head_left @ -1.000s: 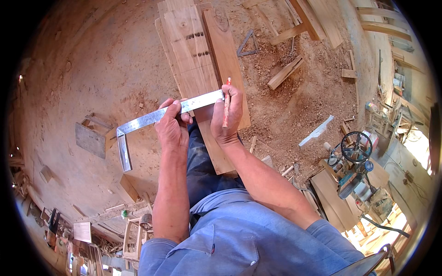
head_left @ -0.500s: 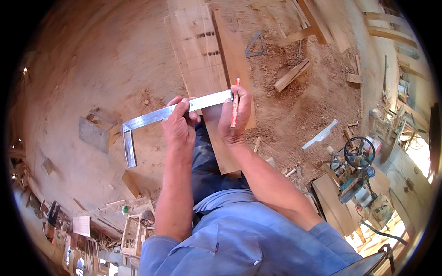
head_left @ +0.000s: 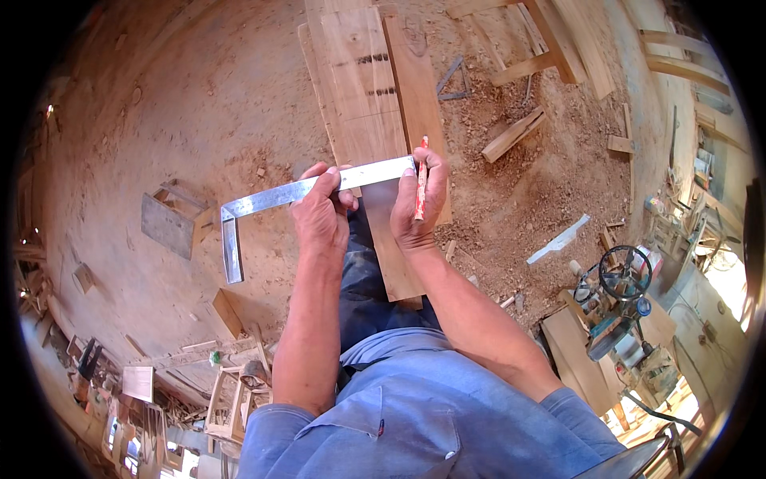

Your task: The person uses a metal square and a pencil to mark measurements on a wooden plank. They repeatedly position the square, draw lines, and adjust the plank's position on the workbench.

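A metal try square (head_left: 271, 197) is held up before me, its long blade slanting up to the right and its short stock hanging at the left end. My left hand (head_left: 319, 222) is closed round the middle of the blade. At the blade's far right tip, my right hand (head_left: 416, 209) pinches a red-and-white pencil (head_left: 421, 191) upright, thumb and fingers against the blade end. Beneath the hands lie long wooden boards (head_left: 363, 120), side by side; two rows of dark marks show on one. The near end of the boards is partly hidden by my hands.
Right of the boards, a metal triangle frame (head_left: 455, 82) and a wood block (head_left: 513, 134) lie on ground strewn with chips. A machine with a black handwheel (head_left: 624, 271) stands at the right. A small wooden stool (head_left: 169, 223) is at the left, with wooden frames (head_left: 231, 403) lower left.
The whole view has shifted slightly, so hands, square and boards appear a little further right. Both hands keep the same hold on the square and pencil.
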A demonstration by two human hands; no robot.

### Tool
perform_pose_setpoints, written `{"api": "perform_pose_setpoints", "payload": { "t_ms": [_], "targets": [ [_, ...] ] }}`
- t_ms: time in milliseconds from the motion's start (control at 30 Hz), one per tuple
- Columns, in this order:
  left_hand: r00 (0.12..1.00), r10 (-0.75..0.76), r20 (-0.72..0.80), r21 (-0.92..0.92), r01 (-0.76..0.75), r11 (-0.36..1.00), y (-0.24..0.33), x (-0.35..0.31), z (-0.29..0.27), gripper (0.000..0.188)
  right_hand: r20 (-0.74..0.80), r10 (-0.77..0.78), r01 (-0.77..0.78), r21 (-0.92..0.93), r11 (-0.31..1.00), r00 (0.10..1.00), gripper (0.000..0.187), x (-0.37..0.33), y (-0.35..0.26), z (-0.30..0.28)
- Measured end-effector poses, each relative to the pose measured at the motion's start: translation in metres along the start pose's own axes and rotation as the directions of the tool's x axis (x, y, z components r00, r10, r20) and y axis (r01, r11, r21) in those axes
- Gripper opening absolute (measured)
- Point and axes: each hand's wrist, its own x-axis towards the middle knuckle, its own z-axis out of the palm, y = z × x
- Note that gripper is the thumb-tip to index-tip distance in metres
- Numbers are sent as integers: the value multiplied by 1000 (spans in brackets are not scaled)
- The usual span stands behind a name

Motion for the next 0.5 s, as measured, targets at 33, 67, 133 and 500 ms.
{"api": "perform_pose_setpoints", "payload": {
  "t_ms": [33, 67, 133, 500],
  "targets": [
    [1000, -1, -4, 3, 1, 1000, 0, 0, 0, 31, 0, -7, 7, -6, 1000, 1000, 31, 0, -1, 0],
    [1000, -4, 0, 11, 4, 1000, 0, 1, -1, 31, 0, -14, 14, -11, 1000, 1000, 31, 0, -1, 0],
    [1000, -10, 9, 28, 9, 1000, -1, 2, -3, 32, 2, -30, 30, -30, 999, 1000, 30, 1, -1, -1],
    [1000, 6, 10, -10, -6, 1000, -1, 2, -2, 28, 12, -17, 18, -46, 999, 1000, 31, 1, -1, -1]
  ]
}}
